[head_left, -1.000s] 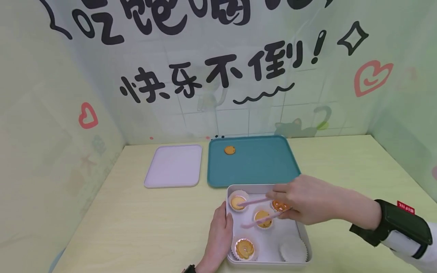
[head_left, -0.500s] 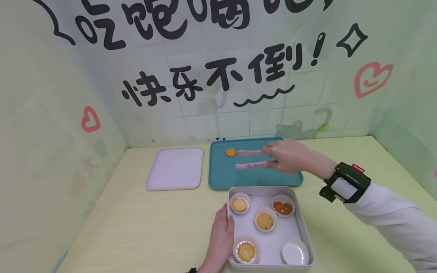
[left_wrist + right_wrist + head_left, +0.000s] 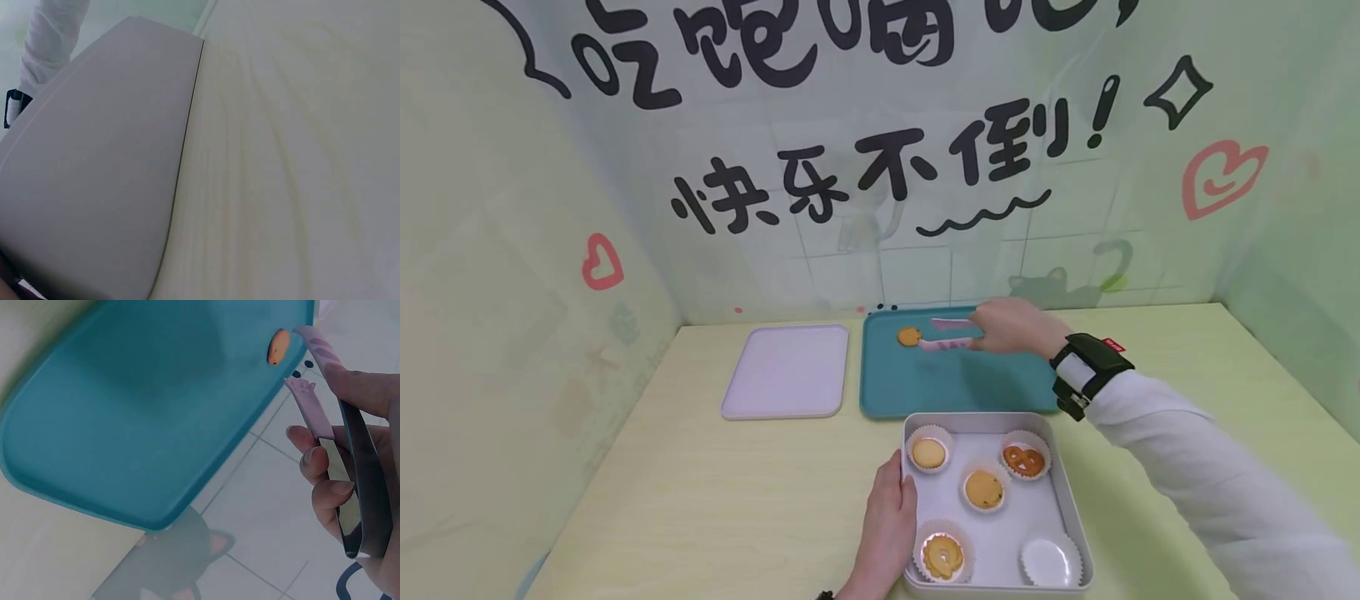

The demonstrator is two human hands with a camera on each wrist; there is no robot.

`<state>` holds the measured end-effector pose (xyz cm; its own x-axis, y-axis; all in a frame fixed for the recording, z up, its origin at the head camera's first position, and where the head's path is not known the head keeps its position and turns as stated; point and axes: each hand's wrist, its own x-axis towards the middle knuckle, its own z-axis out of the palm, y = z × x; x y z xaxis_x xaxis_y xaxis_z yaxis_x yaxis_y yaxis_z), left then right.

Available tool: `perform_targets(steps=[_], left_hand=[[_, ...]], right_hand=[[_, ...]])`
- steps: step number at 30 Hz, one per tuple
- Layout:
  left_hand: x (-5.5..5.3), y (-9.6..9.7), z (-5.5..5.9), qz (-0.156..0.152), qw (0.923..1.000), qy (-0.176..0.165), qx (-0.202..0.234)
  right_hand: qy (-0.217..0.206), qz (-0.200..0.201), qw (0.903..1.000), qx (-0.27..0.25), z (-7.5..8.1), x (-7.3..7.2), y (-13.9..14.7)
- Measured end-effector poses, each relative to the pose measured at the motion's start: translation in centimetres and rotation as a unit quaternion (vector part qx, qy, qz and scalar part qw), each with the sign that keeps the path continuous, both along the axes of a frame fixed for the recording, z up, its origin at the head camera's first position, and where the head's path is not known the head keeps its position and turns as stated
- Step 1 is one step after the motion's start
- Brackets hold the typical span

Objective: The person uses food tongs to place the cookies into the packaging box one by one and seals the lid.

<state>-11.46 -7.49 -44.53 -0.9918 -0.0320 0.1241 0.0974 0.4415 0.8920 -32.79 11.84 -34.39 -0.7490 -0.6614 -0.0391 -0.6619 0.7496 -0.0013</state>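
My right hand (image 3: 1011,325) grips a pair of metal tongs with pink tips (image 3: 312,409), fingers on one arm and thumb on the other. The tongs' tips are spread apart over the teal tray (image 3: 917,392), close by a small round cookie (image 3: 908,337) near its back left. My left hand (image 3: 886,521) lies along the left wall of a white square pan (image 3: 1003,533), fingers fairly straight. In the pan sit paper cups with a pale cookie (image 3: 928,453), a pretzel (image 3: 1024,460), a speckled cookie (image 3: 984,489) and a flower-shaped cookie (image 3: 942,557). Another paper cup (image 3: 1051,560) is bare.
A lilac tray (image 3: 786,371) lies left of the teal one on the pale wooden table (image 3: 715,500). A printed cloth (image 3: 880,250) hangs behind the table, with side panels at left and right.
My right hand has moved with the tongs from over the pan, back over the teal tray and toward the single cookie. The left hand stays at the pan's side.
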Motion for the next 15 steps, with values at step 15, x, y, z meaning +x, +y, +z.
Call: perform_targets(steps=[15], left_hand=[[0.2, -0.1, 0.1, 0.003, 1.0000, -0.009, 0.003]], right_hand=[[-0.017, -0.019, 0.9997, -0.002, -1.6, -2.5, -2.2]])
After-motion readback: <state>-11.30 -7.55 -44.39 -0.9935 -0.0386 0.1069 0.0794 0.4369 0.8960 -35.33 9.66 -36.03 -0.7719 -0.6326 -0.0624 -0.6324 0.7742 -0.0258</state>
